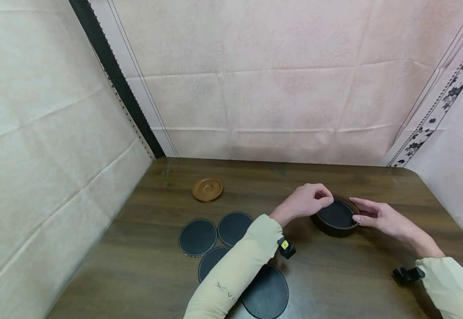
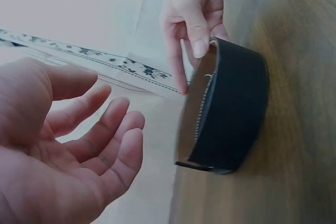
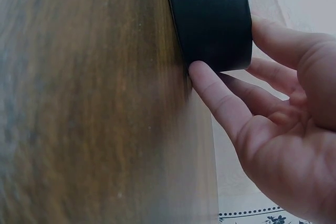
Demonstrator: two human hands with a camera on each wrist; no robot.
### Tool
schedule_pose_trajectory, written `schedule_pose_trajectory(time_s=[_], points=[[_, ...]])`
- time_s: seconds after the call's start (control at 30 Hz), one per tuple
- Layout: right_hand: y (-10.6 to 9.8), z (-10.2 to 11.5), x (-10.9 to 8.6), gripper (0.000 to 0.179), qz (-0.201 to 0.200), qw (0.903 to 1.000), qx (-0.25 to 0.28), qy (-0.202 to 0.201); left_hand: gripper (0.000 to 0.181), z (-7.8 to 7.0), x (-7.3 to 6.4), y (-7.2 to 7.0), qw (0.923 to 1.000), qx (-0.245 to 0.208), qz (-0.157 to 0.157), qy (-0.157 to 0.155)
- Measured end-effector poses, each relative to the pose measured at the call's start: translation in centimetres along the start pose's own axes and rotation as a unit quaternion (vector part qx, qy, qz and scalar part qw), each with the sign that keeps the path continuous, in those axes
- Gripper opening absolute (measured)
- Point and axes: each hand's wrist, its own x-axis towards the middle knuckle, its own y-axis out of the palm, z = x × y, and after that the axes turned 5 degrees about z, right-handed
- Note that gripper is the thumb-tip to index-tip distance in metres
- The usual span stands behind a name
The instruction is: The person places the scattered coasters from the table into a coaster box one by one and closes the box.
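Note:
A round black coaster holder (image 1: 335,230) with a brown lining stands on the table at the right. Inside it lies a black coaster (image 1: 336,213); its pale stitched edge shows in the left wrist view. My right hand (image 1: 383,219) holds the holder's right side, thumb at the rim and other fingers around the outer wall (image 3: 210,22). At the holder's left rim hovers my left hand (image 1: 307,200). The left wrist view shows that hand (image 2: 79,150) apart from the holder (image 2: 228,108), fingers loosely bent and nothing in them.
Several black stitched coasters, among them one at the left (image 1: 197,237), lie around and under my left forearm. A larger black disc (image 1: 266,292) is nearest to me. Farther back sits a brown wooden saucer-like disc (image 1: 208,189). Pale cloth (image 1: 275,88) hangs behind the table.

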Motion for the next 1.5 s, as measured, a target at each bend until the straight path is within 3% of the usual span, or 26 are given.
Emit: schedule_pose_trajectory(time_s=[0.37, 0.57, 0.9, 1.27, 1.5], points=[[0.1, 0.0, 0.0, 0.067, -0.001, 1.0000, 0.007, -0.003, 0.015, -0.7, -3.9, -1.6, 0.9959, 0.084, 0.024, 0.022], [0.2, -0.1, 0.0, 0.068, -0.003, 1.0000, 0.004, -0.003, 0.020, -0.3, -5.9, -2.2, 0.9933, 0.110, 0.029, 0.017], [0.0, 0.4, -0.3, 0.068, -0.012, 0.9998, -0.017, -0.004, 0.027, 1.1, -9.0, -2.4, 0.9875, 0.150, 0.045, 0.013], [0.0, 0.3, -0.3, 0.068, -0.010, 0.9999, -0.007, -0.010, 0.031, 4.0, -12.8, -2.5, 0.9827, 0.173, 0.064, 0.019], [0.0, 0.2, -0.1, 0.069, -0.009, 0.9999, -0.004, -0.004, 0.032, 5.2, -14.4, -1.9, 0.9683, 0.224, 0.102, 0.038]])
